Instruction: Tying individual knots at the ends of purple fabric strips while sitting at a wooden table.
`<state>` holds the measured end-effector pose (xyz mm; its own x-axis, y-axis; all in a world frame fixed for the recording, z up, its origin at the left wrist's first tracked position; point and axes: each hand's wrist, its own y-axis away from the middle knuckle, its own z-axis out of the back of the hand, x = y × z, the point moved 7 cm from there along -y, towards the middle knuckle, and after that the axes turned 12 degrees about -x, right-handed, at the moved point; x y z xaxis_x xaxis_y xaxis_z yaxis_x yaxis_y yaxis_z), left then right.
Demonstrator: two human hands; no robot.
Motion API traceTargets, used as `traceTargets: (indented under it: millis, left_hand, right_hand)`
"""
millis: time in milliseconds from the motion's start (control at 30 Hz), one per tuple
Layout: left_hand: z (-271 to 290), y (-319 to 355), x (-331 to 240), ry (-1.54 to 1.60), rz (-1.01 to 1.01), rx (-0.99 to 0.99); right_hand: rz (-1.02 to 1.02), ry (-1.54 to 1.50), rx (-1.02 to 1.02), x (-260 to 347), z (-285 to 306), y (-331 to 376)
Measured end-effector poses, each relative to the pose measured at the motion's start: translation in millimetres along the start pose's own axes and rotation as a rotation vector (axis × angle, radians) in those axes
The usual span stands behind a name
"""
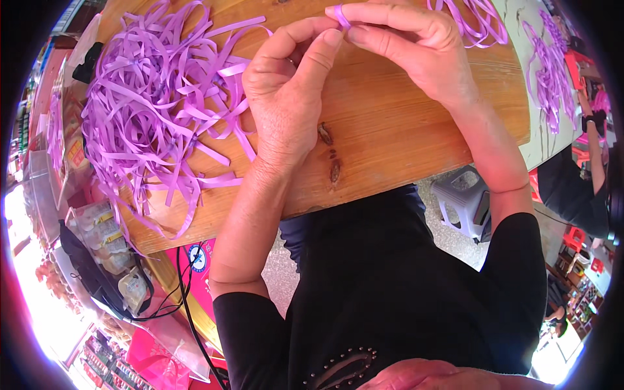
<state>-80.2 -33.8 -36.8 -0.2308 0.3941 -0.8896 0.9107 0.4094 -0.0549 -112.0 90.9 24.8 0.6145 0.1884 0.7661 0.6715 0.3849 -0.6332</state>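
Close together over the far part of the wooden table (403,143), my two hands pinch one thin purple ribbon (341,18). It makes a small loop between the fingertips. My left hand (286,91) has its thumb and forefinger closed at the ribbon's lower side. From the right, my right hand (422,52) grips the loop's edge between thumb and forefinger. Left of my left hand lies a large tangled heap of purple ribbons (149,104), some with ends spread toward my wrist. More looped purple ribbons (478,26) lie beyond my right hand.
On the right, a white surface (530,130) carries a bunch of purple ribbons (552,78). A grey plastic stool (460,198) stands below the table edge. At left are a dark bag (97,273) with packages and black cables (185,312). Another person's arm (595,149) shows far right.
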Motion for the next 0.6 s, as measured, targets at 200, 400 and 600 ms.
traceTargets:
  millis: [200,400,600]
  left_hand:
    - [-6.4,0.1,3.2,-0.201,0.002,-0.002]
    - [1.6,-0.8,7.4,-0.149,0.054,-0.023]
    - [-0.8,1.5,7.2,-0.017,0.176,0.032]
  right_hand:
    - [0.354,0.478,-0.121,-1.9,4.0,1.6]
    - [-0.150,0.579,-0.069,0.3,0.3,6.4]
    - [-0.462,0.156,0.008,-17.2,8.7,4.3]
